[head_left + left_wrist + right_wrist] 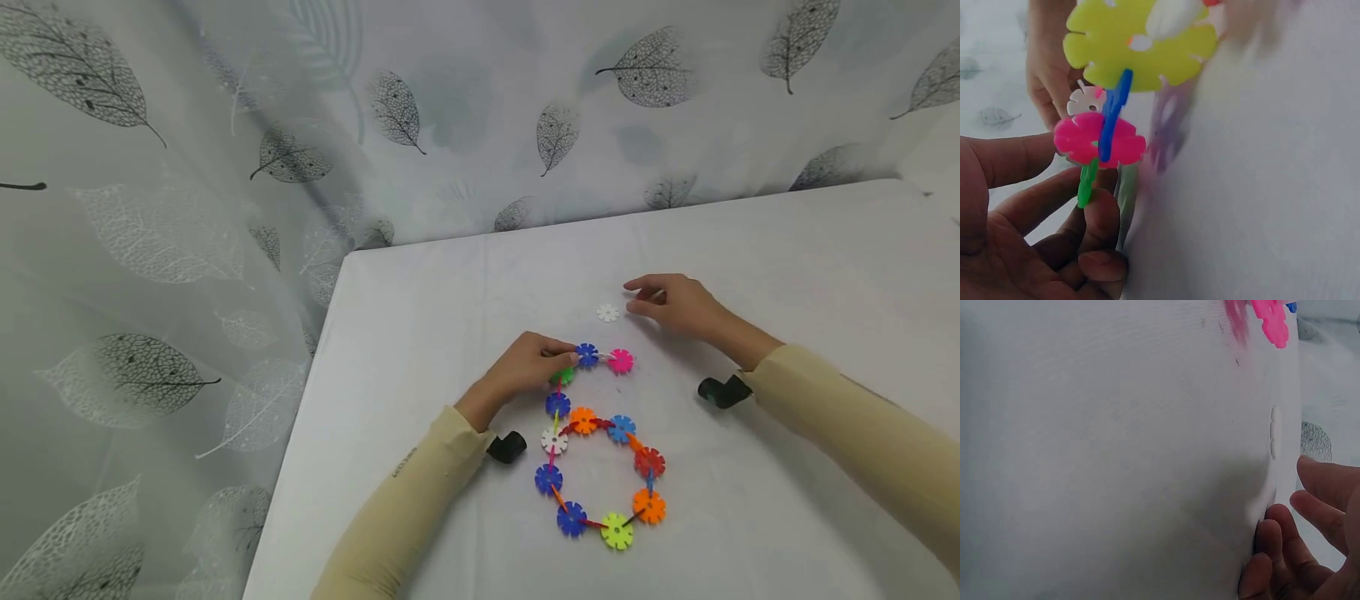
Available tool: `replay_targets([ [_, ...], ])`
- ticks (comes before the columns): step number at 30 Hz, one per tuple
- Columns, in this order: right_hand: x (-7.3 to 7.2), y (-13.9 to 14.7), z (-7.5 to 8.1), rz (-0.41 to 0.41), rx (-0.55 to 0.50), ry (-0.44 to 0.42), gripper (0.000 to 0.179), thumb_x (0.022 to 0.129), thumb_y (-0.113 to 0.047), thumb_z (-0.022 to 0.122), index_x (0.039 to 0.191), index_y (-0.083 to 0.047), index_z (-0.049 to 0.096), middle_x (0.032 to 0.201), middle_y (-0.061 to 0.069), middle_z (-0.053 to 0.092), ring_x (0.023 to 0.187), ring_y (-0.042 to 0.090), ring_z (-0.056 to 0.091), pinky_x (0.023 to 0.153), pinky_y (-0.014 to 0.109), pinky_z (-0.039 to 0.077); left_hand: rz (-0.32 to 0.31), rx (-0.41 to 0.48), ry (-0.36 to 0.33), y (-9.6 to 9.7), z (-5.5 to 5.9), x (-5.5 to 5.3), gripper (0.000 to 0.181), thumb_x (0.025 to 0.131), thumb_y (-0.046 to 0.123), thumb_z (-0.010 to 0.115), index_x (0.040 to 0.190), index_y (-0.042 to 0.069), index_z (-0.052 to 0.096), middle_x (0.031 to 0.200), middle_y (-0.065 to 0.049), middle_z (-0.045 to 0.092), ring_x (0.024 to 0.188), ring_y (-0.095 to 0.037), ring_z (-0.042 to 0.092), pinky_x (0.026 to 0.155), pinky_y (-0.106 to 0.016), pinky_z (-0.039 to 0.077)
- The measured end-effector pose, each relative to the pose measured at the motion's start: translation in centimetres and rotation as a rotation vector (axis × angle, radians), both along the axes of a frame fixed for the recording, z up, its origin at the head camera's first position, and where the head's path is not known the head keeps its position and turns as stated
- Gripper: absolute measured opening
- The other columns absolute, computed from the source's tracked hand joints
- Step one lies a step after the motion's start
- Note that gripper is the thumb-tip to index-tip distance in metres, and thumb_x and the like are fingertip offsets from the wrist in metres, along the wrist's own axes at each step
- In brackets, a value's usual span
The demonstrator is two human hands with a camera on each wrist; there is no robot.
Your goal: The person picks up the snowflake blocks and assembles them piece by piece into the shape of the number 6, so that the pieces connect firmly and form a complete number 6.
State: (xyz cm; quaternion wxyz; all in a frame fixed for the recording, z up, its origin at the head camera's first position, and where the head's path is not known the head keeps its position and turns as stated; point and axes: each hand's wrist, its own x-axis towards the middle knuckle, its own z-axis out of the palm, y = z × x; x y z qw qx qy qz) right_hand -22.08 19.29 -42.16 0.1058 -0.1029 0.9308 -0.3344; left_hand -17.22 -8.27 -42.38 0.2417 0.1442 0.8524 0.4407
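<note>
A chain of notched plastic snowflake discs lies on the white table, bent into a ring with a tail running up from its left side. My left hand (528,362) holds the tail's upper part, fingertips at a green disc (564,377) and a blue disc (587,355). A pink disc (621,361) ends the tail. In the left wrist view, thumb and fingers surround a pink disc (1129,150), below a large yellow disc (1097,47). Beside a loose white disc (607,312), my right hand (678,304) hovers with fingers apart and relaxed, holding nothing.
The ring includes a red disc (649,462), an orange disc (648,506) and a yellow-green disc (617,531). Black wrist cameras sit under both sleeves, the left camera (507,447) close to the chain. A leaf-patterned curtain (450,108) hangs behind the table.
</note>
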Motion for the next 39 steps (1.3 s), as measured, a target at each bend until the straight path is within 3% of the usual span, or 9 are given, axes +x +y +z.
replay_targets([
  [8,-0.5,-2.0,0.1,0.131,0.129,0.102,0.042,0.093,-0.024,0.075,0.13,-0.005,0.068,0.105,0.015,0.062,0.089,0.028,0.058,0.076,0.043,0.052,0.013,-0.035,0.031,-0.3,0.0,0.1,0.038,0.1,0.038,0.064,0.13,0.016,0.071,0.119,0.005,0.071,0.089,-0.009,0.06,0.079,-0.026,0.05],
  [15,-0.3,-2.3,0.2,0.098,0.139,0.097,0.035,0.091,-0.022,0.076,0.121,-0.004,0.071,0.107,0.017,0.063,0.093,0.031,0.058,0.082,0.048,0.05,0.017,-0.029,0.037,-0.4,-0.1,0.1,0.043,0.099,0.043,0.063,0.132,0.017,0.07,0.126,0.004,0.069,0.102,-0.007,0.061,0.088,-0.029,0.051],
  [24,0.0,-1.7,-0.1,0.025,0.049,0.062,0.034,0.088,-0.018,0.08,0.116,-0.002,0.069,0.103,0.014,0.065,0.092,0.031,0.061,0.082,0.048,0.052,0.039,0.002,0.016,-0.5,-0.3,-0.1,0.039,0.102,0.039,0.06,0.13,0.014,0.071,0.105,0.005,0.07,0.074,-0.012,0.057,0.069,-0.025,0.045],
  [33,1.0,-0.1,-0.2,-0.014,-0.046,0.034,0.028,0.091,-0.018,0.077,0.113,-0.002,0.071,0.1,0.012,0.068,0.086,0.027,0.063,0.068,0.033,0.055,0.025,-0.007,0.023,-0.6,-0.3,-0.1,0.039,0.102,0.04,0.061,0.13,0.015,0.071,0.094,0.005,0.069,0.071,-0.011,0.055,0.067,-0.025,0.043],
  [39,3.0,0.9,0.1,0.007,-0.055,0.016,0.028,0.091,-0.022,0.078,0.11,-0.002,0.072,0.094,0.007,0.07,0.075,0.02,0.064,0.061,0.029,0.051,-0.003,-0.027,0.021,-0.4,-0.2,-0.3,0.038,0.102,0.038,0.06,0.132,0.016,0.07,0.078,0.001,0.062,0.066,-0.011,0.051,0.065,-0.025,0.041],
])
